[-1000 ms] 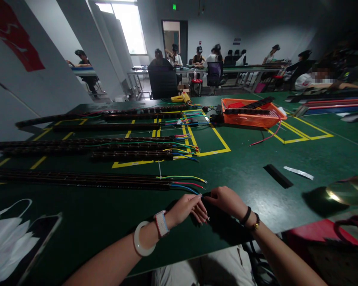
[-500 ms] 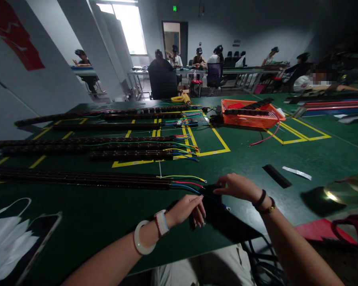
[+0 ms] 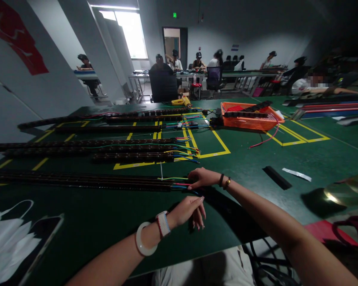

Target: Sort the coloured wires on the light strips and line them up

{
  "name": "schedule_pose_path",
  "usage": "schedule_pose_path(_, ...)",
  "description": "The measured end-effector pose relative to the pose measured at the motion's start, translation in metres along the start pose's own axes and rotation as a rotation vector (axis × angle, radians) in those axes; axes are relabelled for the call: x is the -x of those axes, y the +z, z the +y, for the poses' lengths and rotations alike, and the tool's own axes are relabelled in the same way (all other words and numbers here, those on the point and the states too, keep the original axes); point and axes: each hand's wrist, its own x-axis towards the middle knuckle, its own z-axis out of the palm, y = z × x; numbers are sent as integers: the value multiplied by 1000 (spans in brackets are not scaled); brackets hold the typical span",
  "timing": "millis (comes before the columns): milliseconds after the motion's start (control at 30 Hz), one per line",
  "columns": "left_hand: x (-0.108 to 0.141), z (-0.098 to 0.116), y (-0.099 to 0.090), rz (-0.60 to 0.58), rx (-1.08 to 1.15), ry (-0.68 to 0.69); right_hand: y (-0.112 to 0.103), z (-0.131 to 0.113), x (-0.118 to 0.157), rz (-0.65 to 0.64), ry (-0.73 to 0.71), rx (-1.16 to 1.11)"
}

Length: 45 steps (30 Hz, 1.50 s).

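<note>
My right hand (image 3: 203, 177) is over the ends of the lead wires, its fingers and thumb curled around the yellow-green wire (image 3: 174, 178) and the red wire (image 3: 180, 184). It covers their tips. A blue wire (image 3: 180, 187) runs just below them, partly hidden by the hand. These wires come out of a long black strip bundle (image 3: 107, 182) lying across the table. My left hand (image 3: 191, 212) hangs just in front of the wires, palm down, fingers loose and apart, holding nothing.
More black strip bundles (image 3: 131, 157) lie beyond on the green table (image 3: 256, 155). An orange basket (image 3: 247, 122) and a yellow heat gun (image 3: 183, 101) stand farther back. A black piece (image 3: 277, 177) and a white strip (image 3: 296, 174) lie right. A phone-like object (image 3: 44, 244) is left.
My right hand has moved left, from beyond the wire tips onto the wires. My left hand has stayed nearly in place. The view has tilted slightly upward.
</note>
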Motion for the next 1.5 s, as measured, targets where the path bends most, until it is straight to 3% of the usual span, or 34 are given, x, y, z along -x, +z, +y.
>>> schedule_pose_path(133,0,1,-1,-15,17,-13,2,-2,-3,-133,-4,-37)
schedule_pose_path(267,-1,3,-1,-19,80,2,1,-1,-6,-177,-15,-38)
schedule_pose_path(367,-2,4,-1,25,152,27,0,-7,-6,-92,-87,122)
schedule_pose_path(500,-4,3,0,143,317,89,2,-24,1,107,-233,576)
schedule_pose_path(700,-5,1,-4,149,542,62,11,-39,9,155,-285,851)
schedule_pose_path(967,-8,3,-5,389,870,242,17,-40,11,120,-218,846)
schedule_pose_path(1333,-19,-3,-12,460,958,301,49,-60,19,253,-190,956)
schedule_pose_path(1500,-19,-5,-13,453,916,310,37,-63,36,323,-147,786)
